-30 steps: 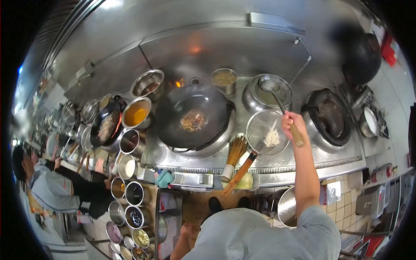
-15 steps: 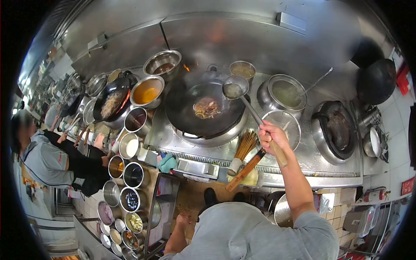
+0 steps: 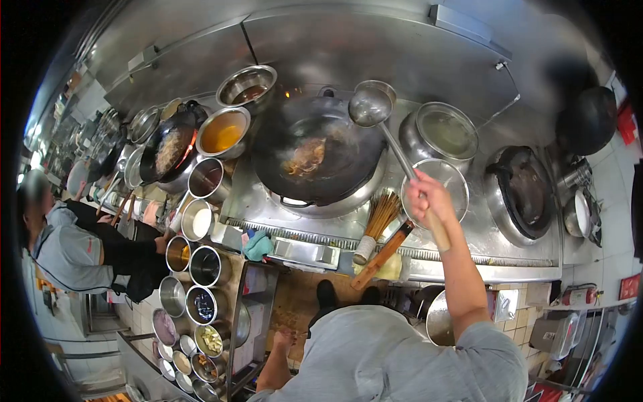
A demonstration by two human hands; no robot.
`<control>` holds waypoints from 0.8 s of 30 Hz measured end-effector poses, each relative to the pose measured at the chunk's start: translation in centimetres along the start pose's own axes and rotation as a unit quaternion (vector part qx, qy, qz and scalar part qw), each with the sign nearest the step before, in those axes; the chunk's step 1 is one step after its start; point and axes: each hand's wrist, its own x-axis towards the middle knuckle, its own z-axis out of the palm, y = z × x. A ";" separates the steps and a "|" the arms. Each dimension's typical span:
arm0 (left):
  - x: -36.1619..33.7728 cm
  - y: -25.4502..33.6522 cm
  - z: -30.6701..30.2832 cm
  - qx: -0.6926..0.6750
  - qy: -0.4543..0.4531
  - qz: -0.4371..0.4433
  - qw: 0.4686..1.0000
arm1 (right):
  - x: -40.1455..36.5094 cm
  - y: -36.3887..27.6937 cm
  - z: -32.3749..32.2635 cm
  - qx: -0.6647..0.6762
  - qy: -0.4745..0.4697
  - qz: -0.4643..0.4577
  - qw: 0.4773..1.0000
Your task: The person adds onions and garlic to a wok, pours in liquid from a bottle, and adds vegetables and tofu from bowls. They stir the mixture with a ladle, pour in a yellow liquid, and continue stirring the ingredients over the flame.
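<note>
Shows a commercial kitchen, bent by a wide lens. Has brushed-steel back wall [image 3: 388, 50] with hazy reflections, dark upright seam [image 3: 248, 43] left of middle. Carries long metal fixture [image 3: 469, 30] upper right, smaller steel box [image 3: 141, 58] upper left. Turns to white tiled wall [image 3: 609, 191] near right edge, with red panel [image 3: 629, 288] and red fire extinguisher [image 3: 580, 295] lower down. Includes steel counter [image 3: 475, 229], slotted strip [image 3: 462, 256] along front. Has brown floor [image 3: 295, 308] below, pale yellowish tiles [image 3: 520, 328] further right. Glares at far left with blurred bright spots [image 3: 35, 161].
</note>
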 end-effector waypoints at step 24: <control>-1.2 5.6 -1.9 -0.042 -0.014 0.097 0.994 | 4.5 -13.1 -22.2 0.420 0.101 -0.061 0.900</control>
